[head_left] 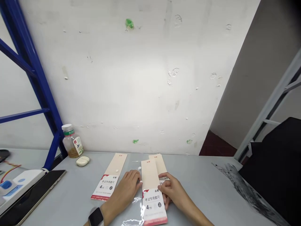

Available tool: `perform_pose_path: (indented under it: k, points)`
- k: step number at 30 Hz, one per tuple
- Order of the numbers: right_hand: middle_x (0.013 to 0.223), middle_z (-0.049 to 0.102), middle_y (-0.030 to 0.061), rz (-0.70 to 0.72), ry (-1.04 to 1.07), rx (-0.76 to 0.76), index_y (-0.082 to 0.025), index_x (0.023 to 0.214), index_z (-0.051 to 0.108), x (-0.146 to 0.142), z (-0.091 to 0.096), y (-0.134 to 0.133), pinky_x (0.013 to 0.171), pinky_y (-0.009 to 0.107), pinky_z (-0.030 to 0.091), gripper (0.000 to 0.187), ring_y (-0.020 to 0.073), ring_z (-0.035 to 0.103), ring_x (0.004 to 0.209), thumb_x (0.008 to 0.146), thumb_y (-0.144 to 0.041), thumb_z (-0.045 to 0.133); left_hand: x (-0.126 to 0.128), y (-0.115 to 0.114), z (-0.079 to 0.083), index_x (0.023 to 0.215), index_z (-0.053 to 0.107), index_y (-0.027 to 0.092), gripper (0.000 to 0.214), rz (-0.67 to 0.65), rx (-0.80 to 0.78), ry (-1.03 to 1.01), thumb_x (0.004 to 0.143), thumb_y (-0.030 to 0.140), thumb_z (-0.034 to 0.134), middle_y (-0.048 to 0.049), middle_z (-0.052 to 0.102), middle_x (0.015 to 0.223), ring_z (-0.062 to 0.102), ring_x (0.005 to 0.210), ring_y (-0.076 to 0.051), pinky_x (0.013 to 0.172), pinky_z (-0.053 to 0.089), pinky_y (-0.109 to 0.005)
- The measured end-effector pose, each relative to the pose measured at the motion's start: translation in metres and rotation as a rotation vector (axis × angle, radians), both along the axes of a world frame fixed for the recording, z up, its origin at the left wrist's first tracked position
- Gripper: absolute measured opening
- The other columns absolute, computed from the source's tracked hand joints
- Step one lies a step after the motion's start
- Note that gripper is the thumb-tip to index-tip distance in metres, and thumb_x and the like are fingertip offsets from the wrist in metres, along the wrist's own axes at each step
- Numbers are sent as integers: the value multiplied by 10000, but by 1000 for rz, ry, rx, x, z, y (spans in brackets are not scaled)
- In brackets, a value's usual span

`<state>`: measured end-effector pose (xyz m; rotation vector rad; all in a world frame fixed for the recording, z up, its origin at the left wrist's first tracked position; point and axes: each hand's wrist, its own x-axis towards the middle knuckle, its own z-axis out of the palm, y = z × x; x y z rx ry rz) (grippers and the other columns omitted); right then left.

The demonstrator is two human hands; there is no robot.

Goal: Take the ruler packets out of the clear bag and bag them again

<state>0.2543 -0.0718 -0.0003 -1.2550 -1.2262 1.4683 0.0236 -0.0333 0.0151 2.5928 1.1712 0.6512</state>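
As both hands point(123, 191) point(172, 191) hold, the ruler packet point(152, 204) runs roughly forward.

Person's wearing a smartwatch point(96, 217) on the left wrist; the left hand point(125, 188) has its fingertips right at the edge of a packaged ruler set point(152, 201); the right hand point(170, 190) is gripping that packet's other side; a second packet point(108, 185) lies just left, a third packet point(158, 164) sits partly behind; a glass jar point(72, 142) stands back on the grey table point(199, 188).
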Motion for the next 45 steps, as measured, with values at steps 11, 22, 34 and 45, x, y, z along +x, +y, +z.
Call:
perform_pose_path:
  k: [11,22,34,45]
  points:
    - [812,597,-15,80,190,-61,-186,1091,561,-23,4,-11,535,323,595,572,207,704,691,642,-440,810,4,-4,-2,917,542,226,108,-56,113,38,964,183,456,-13,607,983,558,916,-210,838,436,-359]
    - [936,630,41,180,227,-51,-187,1319,448,-29,3,-21,521,275,544,763,205,692,751,675,-369,814,7,-7,-2,919,530,228,133,-49,81,-8,979,182,420,-16,600,998,543,935,-202,855,436,-371]
    - [763,577,-67,109,218,-11,-242,1175,459,-35,-5,-18,361,195,419,650,119,620,496,643,-391,802,13,-14,9,908,499,243,132,38,-32,-211,984,290,402,-42,599,1014,549,977,-236,873,455,-421]
    - [796,556,-30,1,187,86,-241,1279,497,-28,-2,-13,444,248,488,681,123,599,543,700,-491,755,10,-9,3,1059,400,263,400,67,-752,-793,854,574,547,91,514,595,555,519,-151,475,423,-246]
